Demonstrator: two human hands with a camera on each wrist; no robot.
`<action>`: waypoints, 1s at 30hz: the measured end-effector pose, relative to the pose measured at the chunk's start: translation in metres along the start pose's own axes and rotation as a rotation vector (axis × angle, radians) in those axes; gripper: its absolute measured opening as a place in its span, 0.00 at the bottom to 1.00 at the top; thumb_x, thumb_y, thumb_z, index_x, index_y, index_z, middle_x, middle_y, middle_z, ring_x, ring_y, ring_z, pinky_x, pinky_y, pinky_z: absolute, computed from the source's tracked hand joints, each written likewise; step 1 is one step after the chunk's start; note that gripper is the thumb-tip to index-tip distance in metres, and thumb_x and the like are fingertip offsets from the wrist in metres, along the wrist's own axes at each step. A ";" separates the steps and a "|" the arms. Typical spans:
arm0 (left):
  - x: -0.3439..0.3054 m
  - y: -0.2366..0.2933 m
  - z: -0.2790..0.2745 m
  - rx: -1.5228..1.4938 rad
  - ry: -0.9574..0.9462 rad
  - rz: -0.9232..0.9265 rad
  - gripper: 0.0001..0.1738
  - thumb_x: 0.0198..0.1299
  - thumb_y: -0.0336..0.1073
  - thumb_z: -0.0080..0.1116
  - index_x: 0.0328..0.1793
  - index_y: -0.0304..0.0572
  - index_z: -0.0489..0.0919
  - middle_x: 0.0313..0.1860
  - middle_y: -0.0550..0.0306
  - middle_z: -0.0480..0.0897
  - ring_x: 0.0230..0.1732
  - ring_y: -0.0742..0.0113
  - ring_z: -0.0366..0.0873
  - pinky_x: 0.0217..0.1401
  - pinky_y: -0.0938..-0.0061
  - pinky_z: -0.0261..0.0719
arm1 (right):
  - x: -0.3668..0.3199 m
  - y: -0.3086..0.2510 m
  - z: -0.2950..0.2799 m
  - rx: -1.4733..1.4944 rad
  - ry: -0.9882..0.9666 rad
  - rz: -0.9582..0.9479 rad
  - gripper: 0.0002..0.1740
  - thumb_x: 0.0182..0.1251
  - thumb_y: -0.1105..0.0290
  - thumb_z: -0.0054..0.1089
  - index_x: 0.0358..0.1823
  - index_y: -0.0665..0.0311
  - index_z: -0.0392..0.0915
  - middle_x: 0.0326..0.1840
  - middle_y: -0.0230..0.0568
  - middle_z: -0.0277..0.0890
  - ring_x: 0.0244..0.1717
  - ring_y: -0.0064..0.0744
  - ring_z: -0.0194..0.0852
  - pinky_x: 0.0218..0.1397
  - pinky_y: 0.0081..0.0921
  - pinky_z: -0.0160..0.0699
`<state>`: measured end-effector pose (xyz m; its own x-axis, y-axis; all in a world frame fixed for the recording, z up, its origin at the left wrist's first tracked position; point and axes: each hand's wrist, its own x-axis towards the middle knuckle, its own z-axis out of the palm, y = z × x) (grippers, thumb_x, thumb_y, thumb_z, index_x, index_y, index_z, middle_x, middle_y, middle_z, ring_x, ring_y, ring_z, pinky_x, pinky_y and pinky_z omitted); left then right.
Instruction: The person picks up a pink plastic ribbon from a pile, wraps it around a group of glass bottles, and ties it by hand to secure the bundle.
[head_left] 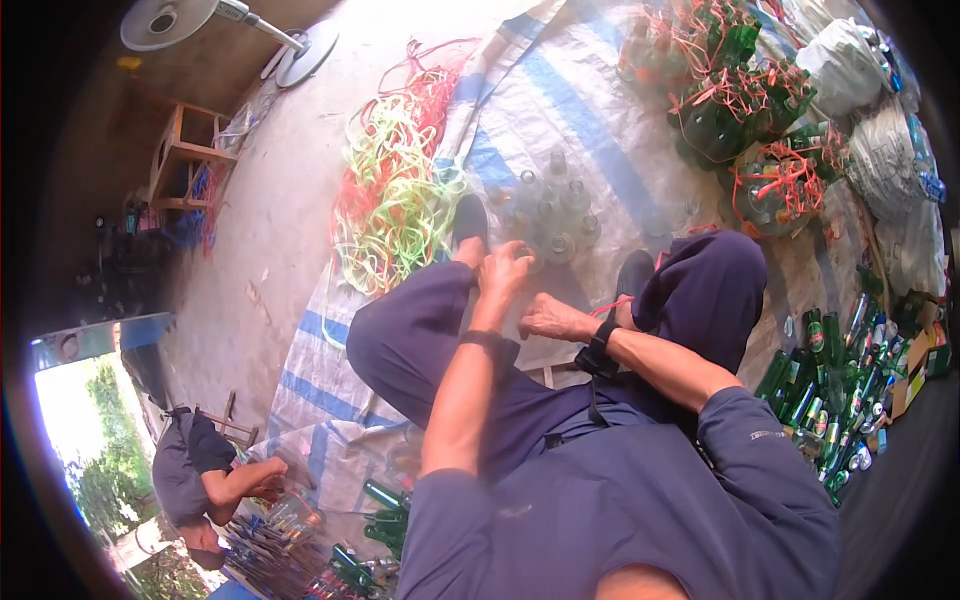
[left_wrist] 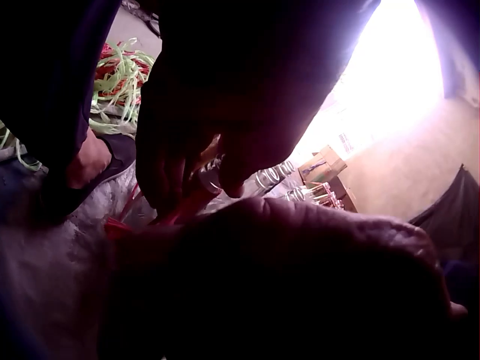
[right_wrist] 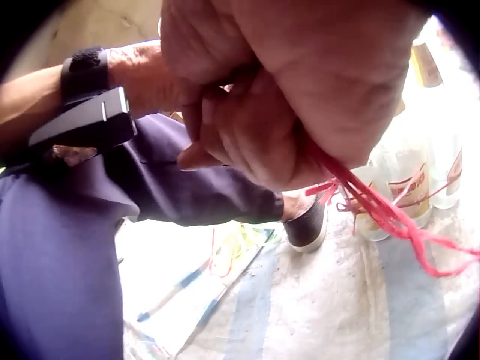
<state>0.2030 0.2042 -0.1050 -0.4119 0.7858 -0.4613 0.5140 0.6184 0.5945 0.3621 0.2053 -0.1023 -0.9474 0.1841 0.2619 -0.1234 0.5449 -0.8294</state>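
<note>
- A striped sheet (head_left: pixel 590 110) spreads beneath the clear bottles (head_left: pixel 560 242); only the head view takes in its breadth.
- Tied green bottles (head_left: pixel 710 125) crowd right of the clear bottles, seen from the head alone.
- Tangled green and red strips (head_left: pixel 400 190) lie left of the clear bottles.
- The clear bottles stand grouped; the right wrist view brings out their printed labels (right_wrist: pixel 409 187).
- A cardboard box (left_wrist: pixel 322 165) appears beyond the clear bottles, from the left wrist only.
- The left hand (head_left: pixel 503 275) is just beside the clear bottles, fingers bent; its wrist view is too dark for me to tell whether it grasps anything.
- The right hand (head_left: pixel 560 318), near the clear bottles, shows from its own wrist clenched round red twine.
- That red twine (right_wrist: pixel 375 208) trails past the clear bottles; I cannot tell whether they touch.
</note>
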 end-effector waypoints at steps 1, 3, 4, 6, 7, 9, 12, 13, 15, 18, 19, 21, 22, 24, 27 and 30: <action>-0.004 0.004 -0.001 -0.112 -0.029 -0.063 0.26 0.50 0.46 0.62 0.58 0.51 0.82 0.34 0.43 0.86 0.38 0.51 0.85 0.46 0.58 0.81 | 0.000 -0.004 0.001 0.027 -0.034 0.094 0.09 0.59 0.70 0.53 0.29 0.61 0.84 0.23 0.44 0.79 0.24 0.39 0.78 0.28 0.33 0.75; -0.006 0.003 0.003 -0.230 -0.049 -0.122 0.26 0.51 0.44 0.63 0.58 0.48 0.82 0.32 0.43 0.85 0.33 0.54 0.85 0.42 0.60 0.83 | 0.004 -0.008 0.000 0.100 -0.042 0.171 0.09 0.59 0.70 0.53 0.31 0.61 0.84 0.22 0.42 0.78 0.23 0.36 0.77 0.27 0.32 0.75; -0.003 -0.003 0.011 -0.277 0.005 -0.083 0.26 0.51 0.41 0.64 0.58 0.45 0.82 0.30 0.43 0.85 0.30 0.55 0.85 0.39 0.62 0.82 | 0.006 -0.010 -0.002 0.176 -0.042 0.255 0.09 0.59 0.71 0.53 0.32 0.62 0.84 0.21 0.40 0.77 0.22 0.34 0.75 0.26 0.31 0.75; -0.002 -0.005 0.015 -0.333 0.070 -0.040 0.26 0.51 0.39 0.64 0.58 0.42 0.81 0.29 0.43 0.85 0.27 0.57 0.84 0.36 0.64 0.82 | 0.009 -0.018 -0.011 0.188 -0.150 0.379 0.09 0.60 0.71 0.54 0.34 0.63 0.84 0.21 0.39 0.75 0.21 0.31 0.73 0.24 0.29 0.73; -0.008 0.002 0.010 -0.397 0.035 -0.106 0.26 0.51 0.38 0.65 0.58 0.41 0.81 0.29 0.43 0.85 0.27 0.57 0.84 0.36 0.64 0.82 | 0.010 -0.021 -0.014 0.207 -0.253 0.510 0.09 0.60 0.72 0.54 0.35 0.64 0.84 0.20 0.37 0.74 0.20 0.27 0.71 0.22 0.27 0.71; -0.016 0.014 -0.001 -0.391 0.001 -0.167 0.26 0.50 0.38 0.65 0.58 0.39 0.81 0.33 0.40 0.85 0.33 0.54 0.85 0.41 0.63 0.83 | 0.004 -0.010 -0.004 0.362 -0.221 0.642 0.09 0.62 0.72 0.54 0.36 0.65 0.83 0.21 0.34 0.73 0.20 0.24 0.69 0.21 0.25 0.69; -0.010 0.001 0.006 -0.260 0.115 0.038 0.26 0.50 0.40 0.64 0.57 0.38 0.81 0.39 0.36 0.85 0.42 0.48 0.85 0.49 0.60 0.81 | -0.003 0.004 0.003 0.576 -0.172 0.795 0.09 0.64 0.71 0.53 0.35 0.65 0.82 0.24 0.31 0.73 0.21 0.20 0.67 0.20 0.21 0.64; -0.010 -0.001 0.007 -0.268 0.117 0.038 0.26 0.50 0.40 0.64 0.57 0.38 0.81 0.39 0.36 0.85 0.42 0.48 0.85 0.49 0.60 0.81 | -0.004 0.006 0.002 0.633 -0.159 0.810 0.09 0.66 0.70 0.53 0.34 0.65 0.82 0.25 0.29 0.73 0.21 0.19 0.67 0.19 0.20 0.63; -0.010 -0.004 0.008 -0.228 0.116 0.069 0.27 0.50 0.41 0.64 0.56 0.36 0.81 0.43 0.35 0.84 0.48 0.45 0.83 0.57 0.59 0.78 | -0.012 0.034 0.013 0.781 -0.042 0.853 0.08 0.66 0.70 0.54 0.33 0.64 0.81 0.25 0.28 0.73 0.21 0.18 0.68 0.19 0.20 0.63; -0.009 -0.014 0.015 -0.230 0.171 0.174 0.27 0.51 0.41 0.63 0.57 0.34 0.81 0.46 0.32 0.83 0.51 0.40 0.81 0.59 0.57 0.77 | 0.021 -0.026 -0.026 1.130 0.324 1.237 0.08 0.66 0.69 0.56 0.30 0.62 0.77 0.25 0.30 0.73 0.20 0.18 0.67 0.19 0.20 0.61; -0.008 -0.017 0.017 -0.235 0.172 0.172 0.27 0.51 0.41 0.63 0.57 0.34 0.81 0.46 0.32 0.83 0.51 0.40 0.81 0.59 0.57 0.77 | 0.016 -0.019 -0.025 0.839 0.246 0.951 0.08 0.66 0.68 0.56 0.30 0.62 0.77 0.24 0.30 0.72 0.18 0.19 0.65 0.18 0.20 0.59; -0.008 -0.019 0.019 -0.162 0.198 0.226 0.27 0.52 0.38 0.61 0.58 0.31 0.79 0.50 0.25 0.79 0.55 0.35 0.77 0.59 0.55 0.76 | 0.035 -0.035 -0.034 1.305 0.488 1.069 0.11 0.69 0.64 0.52 0.31 0.63 0.75 0.21 0.32 0.70 0.14 0.24 0.62 0.16 0.23 0.55; -0.009 -0.019 0.019 -0.166 0.199 0.224 0.27 0.52 0.38 0.61 0.58 0.31 0.79 0.50 0.25 0.79 0.55 0.35 0.77 0.59 0.55 0.76 | 0.034 -0.029 -0.032 1.302 0.486 1.072 0.11 0.69 0.64 0.52 0.31 0.63 0.75 0.21 0.32 0.70 0.14 0.24 0.62 0.16 0.23 0.55; -0.011 -0.014 0.016 -0.163 0.150 0.185 0.27 0.52 0.34 0.58 0.60 0.29 0.76 0.50 0.21 0.77 0.55 0.31 0.75 0.58 0.53 0.75 | 0.035 -0.018 -0.027 1.302 0.444 1.076 0.13 0.71 0.64 0.47 0.32 0.63 0.74 0.20 0.34 0.69 0.14 0.27 0.63 0.15 0.25 0.56; -0.024 -0.004 0.011 -0.156 0.160 0.143 0.28 0.52 0.30 0.55 0.62 0.27 0.72 0.48 0.22 0.76 0.53 0.31 0.75 0.57 0.51 0.75 | 0.044 -0.019 -0.025 1.408 0.510 1.053 0.14 0.73 0.64 0.43 0.33 0.63 0.74 0.20 0.36 0.69 0.14 0.29 0.62 0.14 0.27 0.55; -0.038 0.007 0.009 -0.122 0.174 0.111 0.33 0.51 0.28 0.54 0.66 0.26 0.65 0.47 0.23 0.77 0.52 0.32 0.75 0.57 0.51 0.75 | 0.015 0.038 -0.011 1.637 0.289 0.891 0.13 0.69 0.66 0.50 0.47 0.66 0.79 0.46 0.41 0.82 0.44 0.35 0.80 0.48 0.33 0.78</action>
<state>0.2291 0.1787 -0.0897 -0.4867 0.8293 -0.2744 0.4727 0.5142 0.7157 0.3465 0.2380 -0.1240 -0.8340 0.1436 -0.5327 0.0233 -0.9555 -0.2940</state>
